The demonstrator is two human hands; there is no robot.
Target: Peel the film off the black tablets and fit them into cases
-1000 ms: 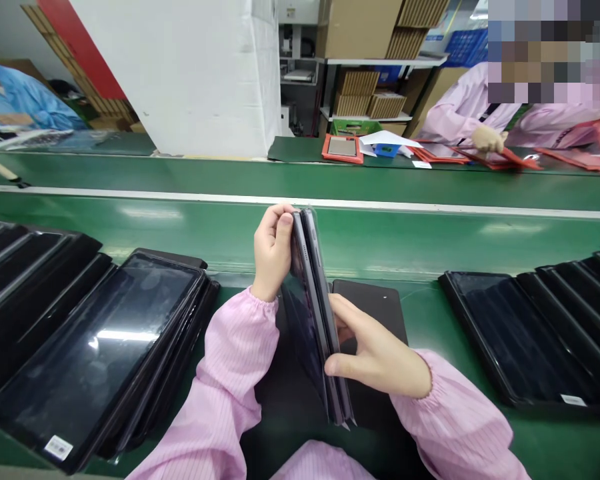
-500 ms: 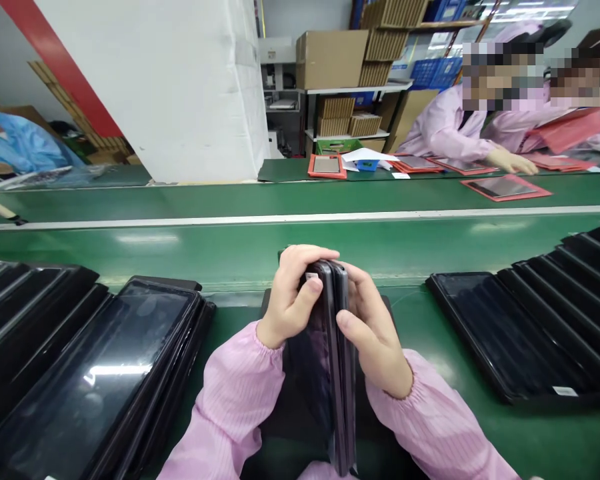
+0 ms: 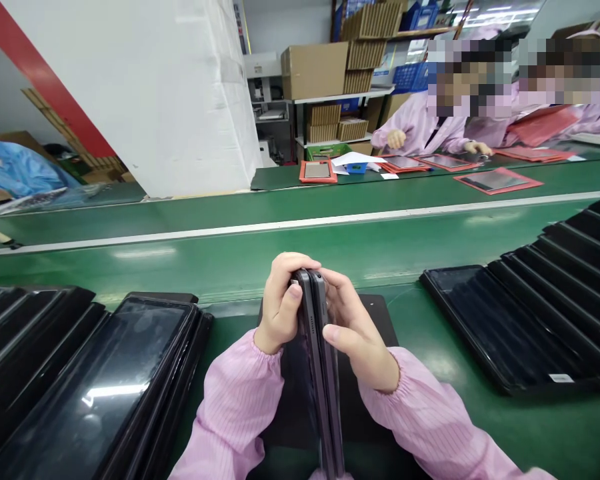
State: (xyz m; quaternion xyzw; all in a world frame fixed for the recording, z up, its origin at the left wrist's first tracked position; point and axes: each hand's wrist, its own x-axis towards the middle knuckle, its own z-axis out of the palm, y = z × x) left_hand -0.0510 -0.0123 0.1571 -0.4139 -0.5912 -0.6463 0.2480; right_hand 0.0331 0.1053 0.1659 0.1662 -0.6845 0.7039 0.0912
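Two dark tablets stand on edge, pressed face to face, between my hands. My left hand [image 3: 281, 308] is closed around the far top corner of the left tablet [image 3: 311, 360], thumb on its near side. From the other side my right hand [image 3: 357, 337] grips the right tablet [image 3: 330, 373], with its thumb on the edge and its fingers partly hidden behind. Beneath them a flat black pad [image 3: 375, 400] lies on the green bench. The lower ends of the tablets reach toward my body.
Stacked black tablets [image 3: 100, 373] lie close on the left. A leaning row of dark tablets [image 3: 500, 327] fills the right side. Behind runs a green ledge [image 3: 220, 210] with a white strip. Co-workers in pink sit across it, near red-backed tablets [image 3: 500, 180].
My view has shifted slightly, and the two tablets now stand a little further left and lower in it, still in both hands. Across the bench, a co-worker's arms have changed position.
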